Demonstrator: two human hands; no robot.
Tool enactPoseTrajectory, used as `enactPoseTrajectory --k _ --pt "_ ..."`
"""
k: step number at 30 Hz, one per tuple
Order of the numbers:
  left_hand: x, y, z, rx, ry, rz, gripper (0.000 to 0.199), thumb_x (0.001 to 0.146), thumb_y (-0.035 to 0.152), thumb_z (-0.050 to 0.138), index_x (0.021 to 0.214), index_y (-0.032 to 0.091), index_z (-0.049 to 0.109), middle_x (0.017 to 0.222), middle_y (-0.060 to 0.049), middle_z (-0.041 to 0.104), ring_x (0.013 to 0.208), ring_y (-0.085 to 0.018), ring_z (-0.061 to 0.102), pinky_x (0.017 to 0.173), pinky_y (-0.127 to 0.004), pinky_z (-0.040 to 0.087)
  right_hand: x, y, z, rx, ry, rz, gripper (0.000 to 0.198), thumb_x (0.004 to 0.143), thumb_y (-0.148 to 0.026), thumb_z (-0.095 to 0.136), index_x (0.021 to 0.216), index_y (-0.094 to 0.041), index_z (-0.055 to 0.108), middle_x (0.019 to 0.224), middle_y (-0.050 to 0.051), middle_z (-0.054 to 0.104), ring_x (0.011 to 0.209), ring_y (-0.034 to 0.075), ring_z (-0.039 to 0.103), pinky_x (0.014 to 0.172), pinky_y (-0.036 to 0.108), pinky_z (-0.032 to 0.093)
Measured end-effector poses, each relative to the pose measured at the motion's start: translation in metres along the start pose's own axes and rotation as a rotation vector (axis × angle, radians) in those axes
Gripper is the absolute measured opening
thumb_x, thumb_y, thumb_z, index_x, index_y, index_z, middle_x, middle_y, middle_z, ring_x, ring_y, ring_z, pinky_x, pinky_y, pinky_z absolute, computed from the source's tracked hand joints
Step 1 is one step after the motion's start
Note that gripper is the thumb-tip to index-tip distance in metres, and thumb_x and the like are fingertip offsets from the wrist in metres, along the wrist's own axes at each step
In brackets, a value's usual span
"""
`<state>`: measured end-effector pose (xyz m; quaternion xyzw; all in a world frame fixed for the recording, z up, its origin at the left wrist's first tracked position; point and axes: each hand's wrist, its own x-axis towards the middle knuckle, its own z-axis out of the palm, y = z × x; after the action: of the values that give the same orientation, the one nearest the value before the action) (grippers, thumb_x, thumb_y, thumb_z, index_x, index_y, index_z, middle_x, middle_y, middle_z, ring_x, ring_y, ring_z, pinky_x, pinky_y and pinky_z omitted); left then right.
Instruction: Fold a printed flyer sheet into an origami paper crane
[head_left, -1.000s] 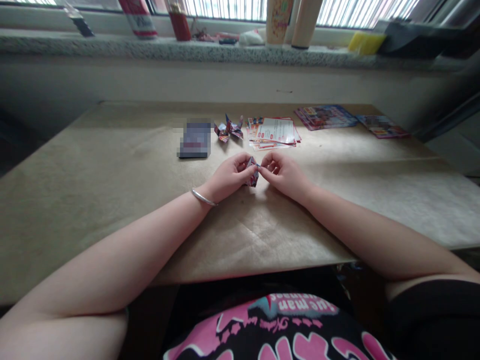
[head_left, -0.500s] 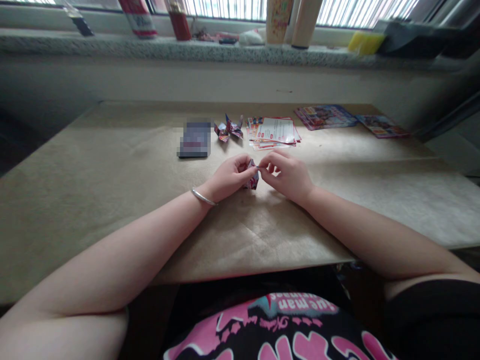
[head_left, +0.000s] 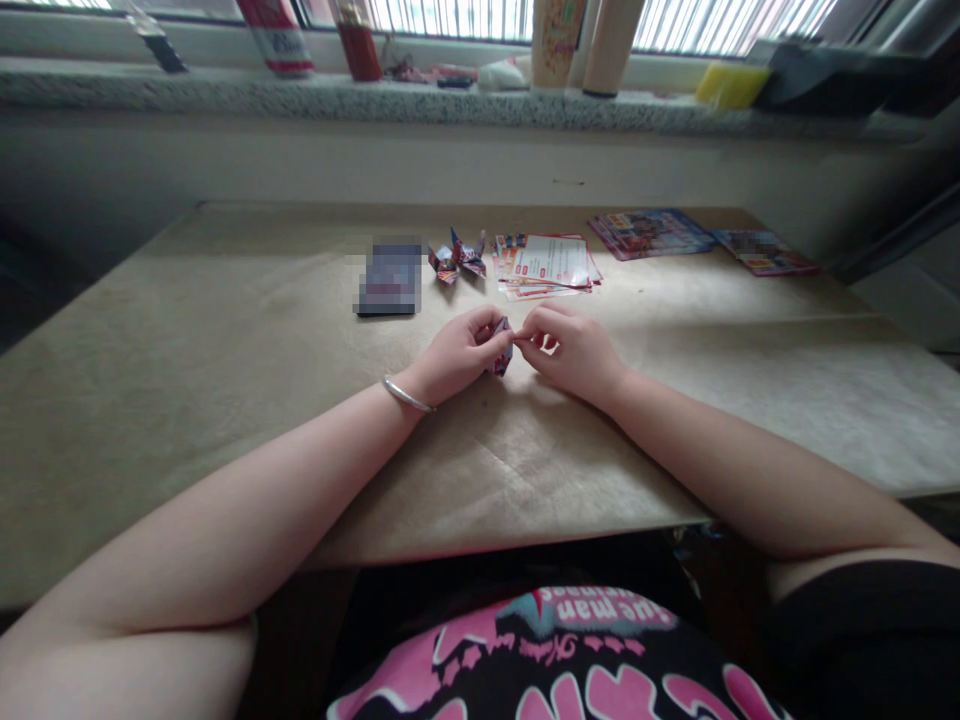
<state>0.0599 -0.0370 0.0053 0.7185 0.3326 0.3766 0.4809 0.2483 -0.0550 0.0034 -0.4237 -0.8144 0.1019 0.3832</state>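
A small piece of folded patterned paper (head_left: 501,358) is held upright just above the table, near the middle of the view. My left hand (head_left: 469,345), with a silver bangle at the wrist, pinches it between thumb and fingers. My right hand (head_left: 568,350) is closed in a pinch at the paper's right edge, its thumb and forefinger tips meeting there. The tips hide the bit of paper between them. Beyond my hands stand folded paper cranes (head_left: 457,258) in similar colours.
A dark pixelated box or booklet (head_left: 391,280) lies left of the cranes, a pile of printed sheets (head_left: 551,263) right of them. Colourful cards (head_left: 652,233) lie at the back right. Bottles and a yellow object (head_left: 733,86) stand on the stone windowsill (head_left: 420,100).
The folded paper has turned slightly and shifted a little left in my left hand. My right fingertips have moved slightly with it, still at its edge.
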Motion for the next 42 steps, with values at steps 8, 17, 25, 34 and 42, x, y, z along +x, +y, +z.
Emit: enactPoseTrajectory --k 8,17,25,34,42 --pt "-0.0003 0.0034 0.0021 0.066 0.011 -0.038 0.015 0.086 0.022 0.055 0.076 0.019 0.046 0.060 0.006 0.048 0.051 -0.007 0.049 0.049 -0.019 0.040 0.0006 -0.0065 -0.0003 -0.062 -0.030 0.082 0.008 0.082 -0.026 0.061 0.076 -0.021 0.059 0.078 0.001 0.061 0.067 0.012 0.055 0.061 0.026 0.040" --pt "-0.0017 0.0026 0.0011 0.139 0.013 0.008 0.012 0.084 0.023 0.056 0.075 0.018 0.050 0.061 0.005 0.048 0.054 -0.008 0.047 0.051 -0.020 0.037 0.0009 -0.0052 0.0007 0.056 -0.110 0.118 0.005 0.082 -0.026 0.061 0.082 -0.021 0.061 0.077 0.000 0.062 0.068 0.013 0.056 0.063 0.026 0.043" --pt "-0.0013 0.0041 0.0006 0.080 0.006 0.007 0.015 0.085 0.025 0.056 0.074 0.018 0.048 0.062 0.004 0.050 0.054 -0.008 0.050 0.051 -0.020 0.040 0.0049 -0.0010 0.0026 0.229 -0.084 0.229 0.014 0.081 -0.033 0.063 0.076 -0.020 0.062 0.072 0.001 0.065 0.064 0.013 0.054 0.063 0.028 0.044" --pt "-0.0030 0.0015 0.0005 0.186 0.002 0.056 0.017 0.086 0.029 0.057 0.074 0.017 0.052 0.065 0.002 0.054 0.058 -0.009 0.051 0.054 -0.022 0.042 0.0082 0.0016 0.0065 0.503 -0.192 0.416 0.019 0.069 -0.036 0.065 0.072 -0.020 0.056 0.063 -0.003 0.056 0.058 0.010 0.047 0.055 0.026 0.038" --pt "-0.0035 0.0035 0.0007 0.046 -0.044 0.039 0.017 0.086 0.028 0.059 0.075 0.017 0.050 0.064 0.003 0.054 0.056 -0.008 0.052 0.054 -0.020 0.044 0.0078 0.0027 0.0042 0.542 -0.260 0.358 0.023 0.075 -0.041 0.065 0.075 -0.020 0.056 0.064 -0.003 0.056 0.058 0.010 0.048 0.056 0.025 0.038"
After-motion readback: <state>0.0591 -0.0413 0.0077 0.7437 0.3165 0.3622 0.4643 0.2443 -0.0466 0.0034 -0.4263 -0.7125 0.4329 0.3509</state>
